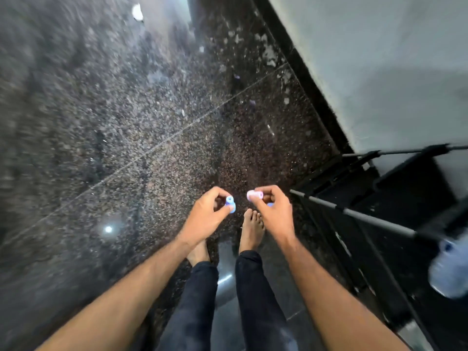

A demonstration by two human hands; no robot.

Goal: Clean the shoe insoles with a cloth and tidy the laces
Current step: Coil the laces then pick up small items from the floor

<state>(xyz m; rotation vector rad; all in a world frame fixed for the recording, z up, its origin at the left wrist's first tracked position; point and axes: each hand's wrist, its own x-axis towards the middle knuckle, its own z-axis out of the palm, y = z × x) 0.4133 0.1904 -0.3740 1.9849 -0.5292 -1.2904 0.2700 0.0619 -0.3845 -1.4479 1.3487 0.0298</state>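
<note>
The head camera looks steeply down at a person standing barefoot on a dark speckled stone floor [152,110], both arms stretched forward. The left hand [206,215] has its fingers curled and pinches a small pale-blue object [230,204] between thumb and fingertips; blur makes it too soft to name more exactly. The right hand [272,210] is curled as well, pinching a small pink-white cylindrical object [254,195] at its fingertips, with a bit of blue showing just beneath the fingers. The two hands are near each other with a narrow gap between the objects they hold.

Below the hands, the right foot [251,230] is flat on the floor, toes forward, and the left foot [198,254] is partly hidden behind the left forearm. Dark trousers [255,300] cover both legs to the ankle.

On the right, a black metal rack [354,214] with grey bars stands against a pale wall [379,59], and a blurred clear plastic bottle [449,269] lies at its outer edge. A thin seam line runs diagonally across the floor tiles, and a small bright light reflection sits on the floor left of the left arm.

No shoe, insole, cloth or laces can be made out in this view.
</note>
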